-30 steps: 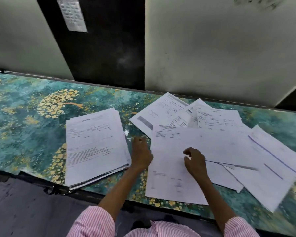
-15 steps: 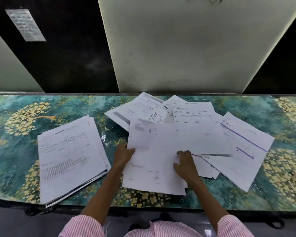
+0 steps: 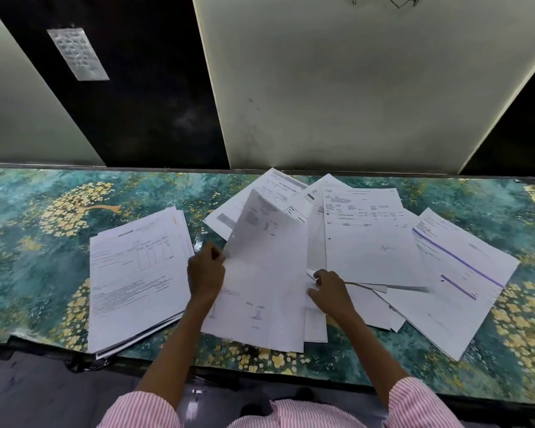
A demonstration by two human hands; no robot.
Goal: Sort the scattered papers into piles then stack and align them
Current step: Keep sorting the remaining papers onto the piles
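Now pinching the sheet (image 3: 266, 273) by its left side with the left hand (image 3: 206, 273), fingers curled on it, near the front edge of the worktop (image 3: 28, 242). Clamping the right hand (image 3: 331, 291), fingers curled, on a corner of the scattered papers (image 3: 371, 236). Risking creasing it, or dragging neighbours off that edge.

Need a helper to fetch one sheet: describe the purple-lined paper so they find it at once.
On the green flowered table, look past the neat pile on the left to the loose spread on the right. The purple-lined paper lies at its far right edge. It alone carries purple lines; its neighbours show only black print.
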